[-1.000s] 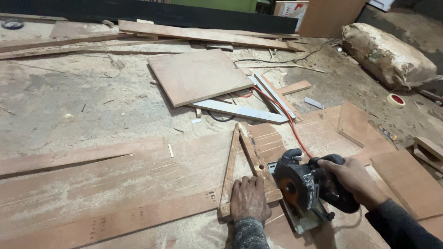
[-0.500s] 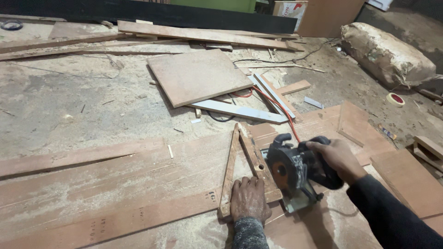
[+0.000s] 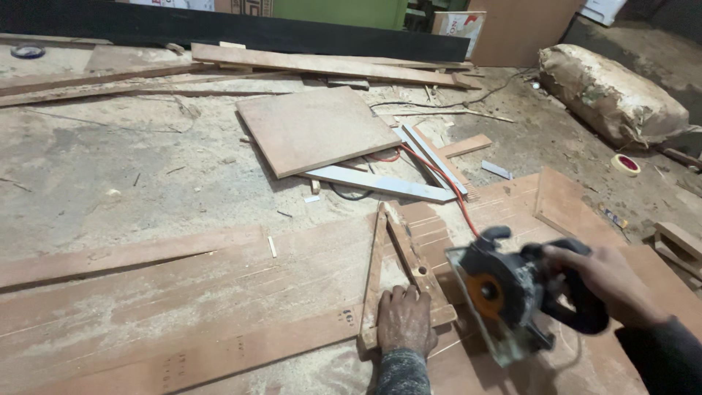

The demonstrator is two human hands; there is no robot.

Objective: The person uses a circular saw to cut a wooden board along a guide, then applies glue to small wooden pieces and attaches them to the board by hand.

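Down on the dusty floor (image 3: 131,168) lies a big sheet of brown board (image 3: 219,292), covered in sawdust. Farther back sits a square wood panel (image 3: 314,128), tilted on some pale strips. Off to the right slumps a lumpy sack (image 3: 607,95), with a small roll of tape (image 3: 625,164) near it.

On the big board rests a wooden triangle guide (image 3: 398,271), pointing away from the person. The left hand (image 3: 404,320) presses flat on the guide's near end, fingers spread and pointing forward, so its grip is open and holds nothing.

Just to the right of the guide is a dark circular saw (image 3: 504,292) with an orange middle. It looks blurry and is tipped up from the board. The right hand (image 3: 603,278) has its grip wrapped tight around the saw's handle. A red cord (image 3: 446,192) runs from the saw back toward the square panel.
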